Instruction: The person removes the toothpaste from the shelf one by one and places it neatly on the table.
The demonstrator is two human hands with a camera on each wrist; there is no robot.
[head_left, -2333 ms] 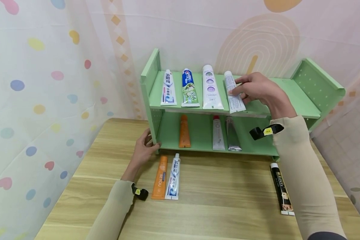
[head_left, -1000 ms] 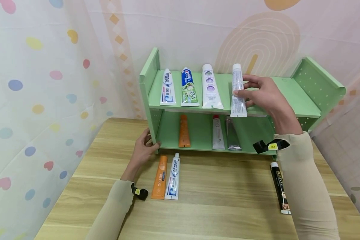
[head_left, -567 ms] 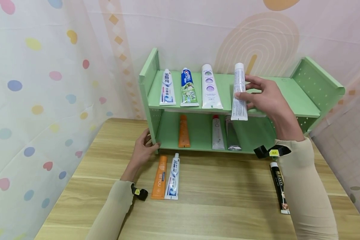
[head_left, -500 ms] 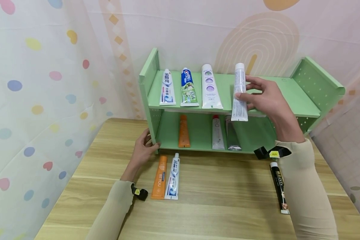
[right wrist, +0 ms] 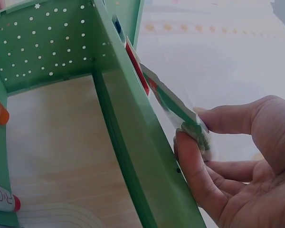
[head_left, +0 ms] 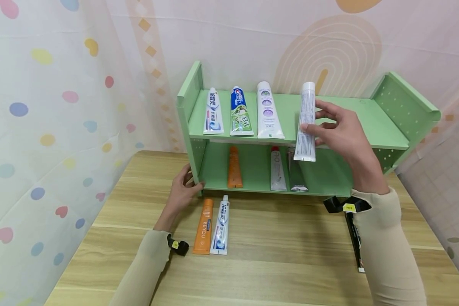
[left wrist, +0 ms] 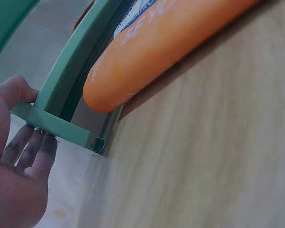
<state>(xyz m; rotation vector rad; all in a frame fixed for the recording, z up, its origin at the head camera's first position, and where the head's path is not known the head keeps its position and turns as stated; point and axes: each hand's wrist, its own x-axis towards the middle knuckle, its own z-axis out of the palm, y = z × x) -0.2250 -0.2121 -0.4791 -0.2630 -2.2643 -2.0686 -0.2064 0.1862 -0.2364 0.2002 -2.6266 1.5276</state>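
Observation:
My right hand [head_left: 344, 129] pinches a white toothpaste tube [head_left: 307, 123] between thumb and fingers, cap end up, in front of the upper board of the green shelf rack [head_left: 352, 112]. Seen from the right wrist, the tube [right wrist: 175, 107] shows edge-on with green and red print, and the fingers press it from both sides. At the rack's lower left corner my left hand [head_left: 181, 189] grips the side panel; in the left wrist view the thumb lies on one side of the green panel [left wrist: 61, 126] and the fingers on the other.
On the upper board lie a white-blue tube [head_left: 214, 112], a Crest tube [head_left: 240, 112] and a white-purple tube [head_left: 269, 112]. Below are orange [head_left: 235, 168], white [head_left: 278, 170] and grey [head_left: 297, 172] tubes. Orange BE YOU [head_left: 203, 227], white-blue [head_left: 220, 227] and black [head_left: 353, 238] tubes lie on the table.
My right hand has lifted the white tube off the upper board and moved it right and toward me, turning it more upright. My left hand has stayed on the rack's side panel.

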